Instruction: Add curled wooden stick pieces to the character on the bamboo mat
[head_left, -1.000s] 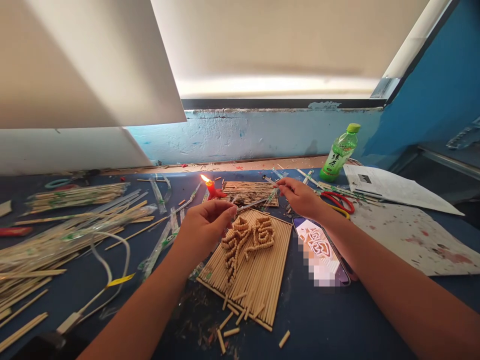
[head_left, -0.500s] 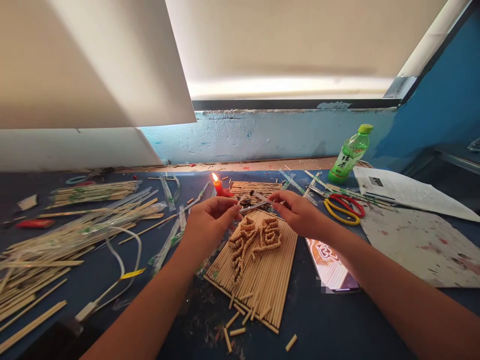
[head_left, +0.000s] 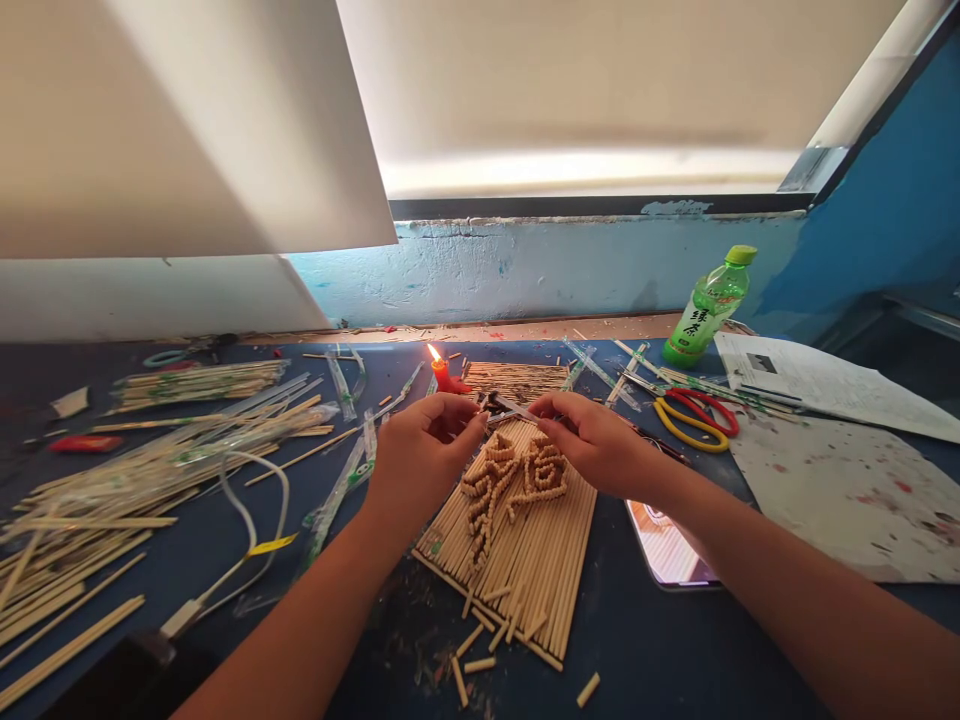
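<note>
A mat of bamboo sticks [head_left: 525, 560] lies on the blue table in front of me, with characters built from small stick pieces [head_left: 514, 478] on top. My left hand [head_left: 420, 450] is pinched closed at the mat's far left corner, holding something small I cannot make out. My right hand [head_left: 592, 440] is closed on a thin glue stick [head_left: 512, 407] whose tip points left toward the left fingers. Both hands hover just above the characters. A lit red candle [head_left: 441, 372] burns just behind them.
Heaps of chopsticks and plastic wrappers [head_left: 150, 460] cover the left side. A white cable [head_left: 247, 520] loops nearby. A phone [head_left: 671, 548] lies right of the mat. Red and yellow scissors [head_left: 694, 415], a green bottle [head_left: 709, 305] and papers [head_left: 832, 470] sit at right.
My right hand has come back from the far right and moved left and nearer, bringing the thin stick to the left hand over the mat. It now covers more of the phone.
</note>
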